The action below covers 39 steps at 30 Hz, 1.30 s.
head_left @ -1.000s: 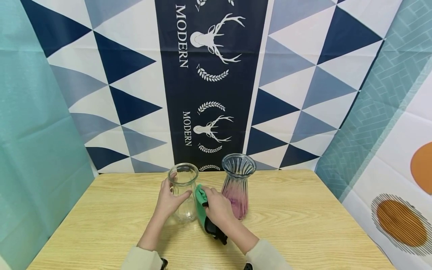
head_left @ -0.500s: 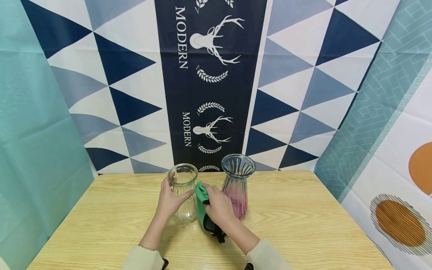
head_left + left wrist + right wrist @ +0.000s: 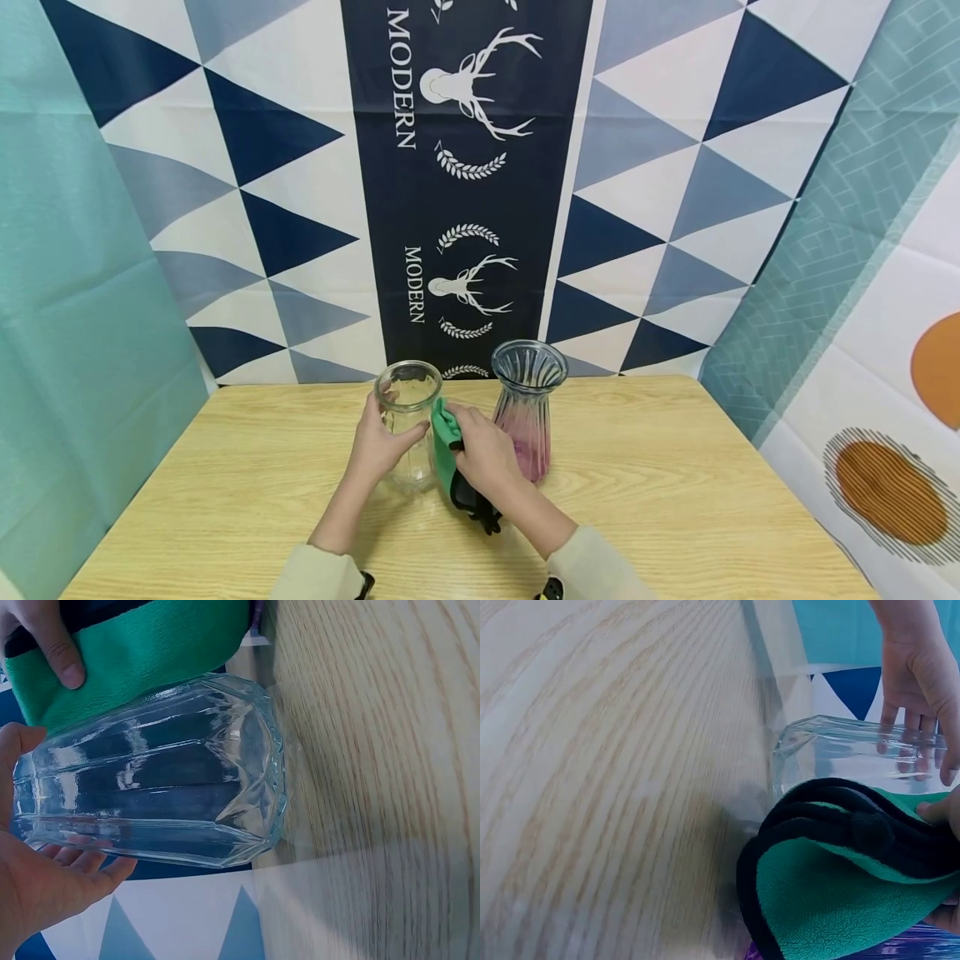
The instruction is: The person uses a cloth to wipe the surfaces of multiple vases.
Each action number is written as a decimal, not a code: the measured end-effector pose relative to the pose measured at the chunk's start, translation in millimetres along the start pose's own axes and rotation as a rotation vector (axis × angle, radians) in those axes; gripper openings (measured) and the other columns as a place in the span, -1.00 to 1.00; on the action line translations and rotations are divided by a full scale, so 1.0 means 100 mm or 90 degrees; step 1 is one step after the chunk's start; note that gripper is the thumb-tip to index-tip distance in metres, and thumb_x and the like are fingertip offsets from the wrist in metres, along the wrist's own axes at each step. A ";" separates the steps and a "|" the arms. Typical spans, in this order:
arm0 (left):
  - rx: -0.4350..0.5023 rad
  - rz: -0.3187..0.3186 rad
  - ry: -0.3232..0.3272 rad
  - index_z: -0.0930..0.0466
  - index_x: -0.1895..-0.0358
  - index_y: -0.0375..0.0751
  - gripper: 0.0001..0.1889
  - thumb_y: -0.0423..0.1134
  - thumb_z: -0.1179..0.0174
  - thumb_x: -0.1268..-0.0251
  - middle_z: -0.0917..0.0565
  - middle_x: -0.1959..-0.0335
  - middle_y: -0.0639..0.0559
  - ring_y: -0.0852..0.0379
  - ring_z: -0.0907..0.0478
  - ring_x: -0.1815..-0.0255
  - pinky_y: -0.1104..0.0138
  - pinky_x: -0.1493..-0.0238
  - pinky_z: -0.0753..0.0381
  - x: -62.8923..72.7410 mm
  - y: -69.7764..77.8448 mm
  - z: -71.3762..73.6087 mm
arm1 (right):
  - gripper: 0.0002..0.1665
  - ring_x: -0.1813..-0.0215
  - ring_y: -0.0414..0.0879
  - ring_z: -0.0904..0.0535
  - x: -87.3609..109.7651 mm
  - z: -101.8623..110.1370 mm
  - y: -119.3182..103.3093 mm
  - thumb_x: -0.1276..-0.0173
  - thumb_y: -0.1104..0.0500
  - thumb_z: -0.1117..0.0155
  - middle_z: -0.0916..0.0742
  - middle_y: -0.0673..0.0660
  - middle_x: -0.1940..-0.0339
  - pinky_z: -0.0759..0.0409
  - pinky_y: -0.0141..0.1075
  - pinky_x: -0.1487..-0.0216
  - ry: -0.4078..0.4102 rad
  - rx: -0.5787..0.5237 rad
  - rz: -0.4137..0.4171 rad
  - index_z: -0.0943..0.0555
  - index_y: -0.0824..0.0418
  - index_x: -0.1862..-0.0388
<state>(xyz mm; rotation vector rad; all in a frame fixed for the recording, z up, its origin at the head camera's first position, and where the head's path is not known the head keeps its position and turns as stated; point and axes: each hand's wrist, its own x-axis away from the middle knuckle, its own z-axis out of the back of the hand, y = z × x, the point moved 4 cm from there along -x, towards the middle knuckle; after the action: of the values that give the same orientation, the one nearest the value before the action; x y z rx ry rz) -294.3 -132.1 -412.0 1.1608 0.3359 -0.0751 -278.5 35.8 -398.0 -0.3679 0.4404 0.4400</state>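
Slightly higher than a second ago: green cloth point(image 3: 444, 467), by the clear jar's point(image 3: 412, 473) right side | right hand point(image 3: 483, 450): pinching cloth | left hand point(image 3: 377, 446): wrapped round jar, upright toward tabletop's point(image 3: 660, 483) back edge, left of midpoint | wiping probably nears the rim

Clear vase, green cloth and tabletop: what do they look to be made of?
Clear vase: probably glass, smooth and glossy, from its sharp highlights and faceted base; clear plastic isn't ruled out.
Green cloth: soft, matte textile, perhaps microfibre, from its fuzzy pile and folds.
Tabletop: wood or wood-look laminate, faintly shiny; the grain shows, but not which.
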 end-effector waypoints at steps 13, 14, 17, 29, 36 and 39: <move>0.010 -0.002 0.026 -0.06 -0.38 -0.25 -0.06 -0.15 -0.44 0.07 -0.20 -0.30 -0.30 -0.24 -0.23 -0.32 -0.09 -0.31 -0.27 0.01 0.00 0.00 | -0.34 0.28 -0.02 -0.65 0.07 -0.07 0.00 -0.01 0.24 -0.43 -0.68 0.11 0.18 -0.59 -0.23 0.47 -0.035 0.029 0.002 -0.48 0.11 -0.15; 0.008 0.002 0.028 -0.05 -0.38 -0.27 -0.05 -0.15 -0.44 0.07 -0.20 -0.29 -0.30 -0.24 -0.24 -0.30 -0.09 -0.30 -0.29 0.01 0.00 0.01 | -0.34 0.27 -0.02 -0.65 0.07 -0.07 0.00 -0.01 0.26 -0.43 -0.68 0.11 0.18 -0.59 -0.23 0.46 -0.030 0.025 0.001 -0.48 0.11 -0.16; 0.011 0.009 0.026 -0.02 -0.39 -0.28 -0.05 -0.17 -0.42 0.05 -0.22 -0.29 -0.30 -0.24 -0.23 -0.32 -0.09 -0.31 -0.28 0.02 -0.01 0.02 | -0.32 0.22 -0.02 -0.65 0.06 -0.06 0.01 0.00 0.28 -0.40 -0.68 0.11 0.15 -0.61 -0.21 0.41 -0.019 0.009 -0.007 -0.46 0.10 -0.18; 0.004 0.005 0.004 0.01 -0.41 -0.21 -0.09 -0.20 -0.36 -0.01 -0.36 -0.31 -0.28 -0.21 -0.24 -0.38 -0.05 -0.36 -0.25 0.01 0.00 0.06 | -0.25 0.19 -0.02 -0.66 0.02 -0.02 -0.03 0.04 0.35 -0.39 -0.68 0.10 0.10 -0.64 -0.17 0.35 0.021 -0.012 0.006 -0.45 0.06 -0.21; 0.009 0.010 0.002 0.00 -0.42 -0.21 -0.10 -0.22 -0.34 -0.02 -0.33 -0.34 -0.28 -0.21 -0.20 -0.40 -0.07 -0.37 -0.22 0.01 0.01 0.06 | -0.34 0.21 -0.01 -0.65 0.05 -0.12 0.00 -0.06 0.22 -0.41 -0.68 0.11 0.11 -0.62 -0.20 0.39 -0.083 0.033 -0.011 -0.45 0.09 -0.20; 0.013 0.009 0.001 -0.02 -0.41 -0.21 -0.11 -0.22 -0.34 -0.02 -0.32 -0.34 -0.29 -0.21 -0.20 -0.40 -0.07 -0.37 -0.21 0.01 0.00 0.05 | -0.35 0.24 0.00 -0.66 0.07 -0.14 0.00 -0.08 0.18 -0.41 -0.68 0.12 0.12 -0.61 -0.20 0.41 -0.105 0.045 -0.011 -0.46 0.11 -0.19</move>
<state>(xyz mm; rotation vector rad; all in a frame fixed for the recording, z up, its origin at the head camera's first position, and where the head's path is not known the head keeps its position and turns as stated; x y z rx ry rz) -292.0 -136.7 -410.3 1.1835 0.3287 -0.0653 -278.0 32.2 -413.3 -0.2642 0.2906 0.4325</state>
